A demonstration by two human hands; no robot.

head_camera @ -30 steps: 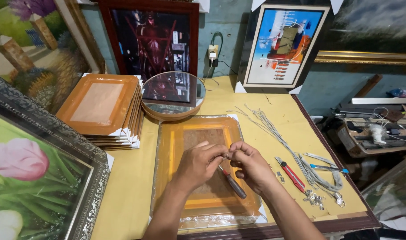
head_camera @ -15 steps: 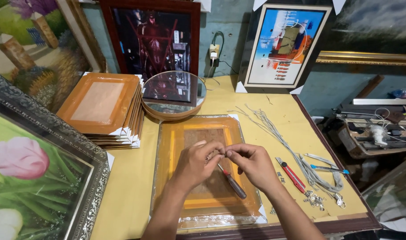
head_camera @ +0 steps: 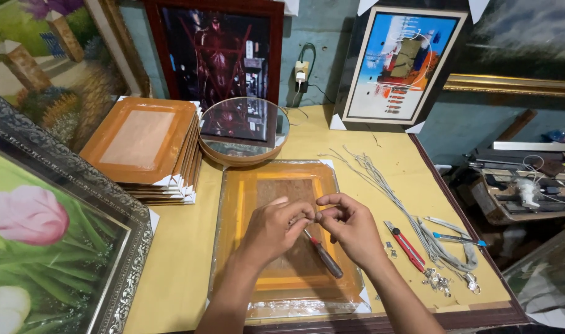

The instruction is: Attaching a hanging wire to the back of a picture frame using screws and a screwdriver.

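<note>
An orange picture frame (head_camera: 239, 247) wrapped in clear plastic lies face down on the yellow table (head_camera: 177, 247), its brown backing board (head_camera: 288, 192) facing up. My left hand (head_camera: 275, 227) and my right hand (head_camera: 350, 227) meet above the backing, fingertips pinched together on something too small to make out. A screwdriver (head_camera: 322, 255) with a red and dark handle lies on the backing just under my hands, its tip near my fingers. I cannot tell whether either hand touches it.
A stack of orange frames (head_camera: 143, 145) sits at the left, a round mirror (head_camera: 243, 128) behind the frame. Grey cords (head_camera: 381, 179), a red cutter (head_camera: 407, 245), a blue pen (head_camera: 458, 238) and metal hooks (head_camera: 440, 281) lie at the right. Framed paintings lean around the table.
My hands have stayed together over the backing, shifting only slightly. The screwdriver has not moved.
</note>
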